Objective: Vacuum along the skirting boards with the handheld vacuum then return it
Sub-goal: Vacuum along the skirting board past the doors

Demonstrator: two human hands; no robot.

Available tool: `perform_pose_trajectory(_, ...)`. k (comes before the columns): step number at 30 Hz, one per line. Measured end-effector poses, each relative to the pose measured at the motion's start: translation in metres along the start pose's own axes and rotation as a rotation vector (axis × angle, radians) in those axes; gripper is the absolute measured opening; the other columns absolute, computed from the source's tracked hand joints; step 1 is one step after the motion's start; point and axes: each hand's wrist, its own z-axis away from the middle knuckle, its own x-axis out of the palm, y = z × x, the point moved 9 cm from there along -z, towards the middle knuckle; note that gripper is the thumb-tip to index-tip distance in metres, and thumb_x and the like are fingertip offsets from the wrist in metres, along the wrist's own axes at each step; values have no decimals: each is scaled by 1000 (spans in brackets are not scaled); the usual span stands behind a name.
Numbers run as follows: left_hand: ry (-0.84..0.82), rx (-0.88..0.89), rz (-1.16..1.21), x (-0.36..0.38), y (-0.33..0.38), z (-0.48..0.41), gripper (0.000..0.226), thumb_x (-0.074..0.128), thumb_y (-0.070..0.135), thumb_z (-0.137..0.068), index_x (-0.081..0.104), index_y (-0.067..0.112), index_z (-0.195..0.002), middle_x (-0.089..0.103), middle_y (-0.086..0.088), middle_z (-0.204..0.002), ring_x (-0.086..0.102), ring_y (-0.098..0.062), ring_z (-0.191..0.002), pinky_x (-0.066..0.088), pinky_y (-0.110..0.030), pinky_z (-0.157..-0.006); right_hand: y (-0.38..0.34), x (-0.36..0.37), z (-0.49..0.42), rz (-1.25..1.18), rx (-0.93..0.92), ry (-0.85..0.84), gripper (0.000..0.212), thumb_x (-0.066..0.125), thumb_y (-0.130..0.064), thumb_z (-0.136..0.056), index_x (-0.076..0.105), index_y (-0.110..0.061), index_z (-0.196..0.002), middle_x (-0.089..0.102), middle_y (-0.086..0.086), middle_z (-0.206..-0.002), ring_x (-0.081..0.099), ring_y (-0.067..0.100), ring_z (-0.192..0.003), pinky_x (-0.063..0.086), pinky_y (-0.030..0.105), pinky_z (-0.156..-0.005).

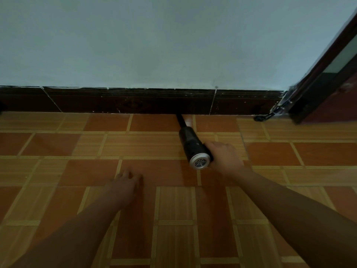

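Head view, tool: We find the black cylindrical handheld vacuum [195,149] just right of frame centre, held low over the floor, with its silver perforated end cap [200,162] facing the camera.
Head view, nozzle: The narrow black nozzle [180,120] points away from us. Its tip meets the foot of the dark brown tiled skirting board [135,101], which crosses the middle of the frame.
Head view, right hand: The right hand [225,157] is wrapped round the rear of the vacuum body from the right side, with the fingers curled onto it.
Head view, left hand: The left hand [125,183], lower centre-left, holds nothing. Its fingers are spread and relaxed, low over the orange and tan patterned floor tiles [77,144]. We cannot tell whether it bears on them.
Head view, surroundings: A pale blue-grey painted wall [154,45] fills the upper frame. A dark red-brown door frame [328,74] leans in at the upper right, well apart from the nozzle.
Step in hand: We judge this to be the vacuuming pass along the skirting. The return of the tool is not yet due.
Progress: We cannot judge which stretches are already done. Skirting runs on to both sides of the nozzle.
Next move: We would slide the nozzle sideways along the joint between board and floor, keeping the tip against the board and the body low.
Caution: The white grout joints in the board may catch the tip. We advise an even, light pressure.
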Motion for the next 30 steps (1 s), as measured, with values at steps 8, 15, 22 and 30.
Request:
perform_pose_trajectory(8, -27, -28, -51, -2, 5, -3, 60, 48, 33, -94, 19, 31, -147, 20, -5, -152, 29, -25, -138, 37, -41, -105, 38, -11, 22, 45, 67, 20, 37, 67, -24, -80, 52, -17, -113, 63, 2, -102, 60, 20, -92, 42, 32, -81)
perform_pose_trajectory(15, -59, -41, -47, 0, 5, -4, 59, 47, 33, -94, 21, 30, -146, 19, -6, -153, 31, -25, -137, 40, -41, -103, 61, -13, 35, 56, 116, 23, 33, 66, -24, -80, 52, -18, -110, 63, 2, -98, 59, 20, -85, 40, 27, -68)
perform_pose_trajectory(22, -93, -39, -42, 1, 5, -4, 62, 47, 35, -95, 15, 31, -148, 10, -5, -157, 27, -25, -140, 37, -43, -104, 74, -20, 47, 83, 136, 27, 34, 65, -23, -82, 52, -17, -113, 64, 2, -101, 59, 20, -89, 33, 25, -71)
perform_pose_trajectory(30, -103, -47, -39, 1, 4, -4, 59, 45, 33, -96, 17, 33, -148, 15, -3, -155, 28, -24, -139, 36, -42, -104, 76, -23, 49, 100, 125, 33, 35, 64, -24, -83, 52, -18, -115, 63, 1, -103, 59, 19, -92, 31, 25, -72)
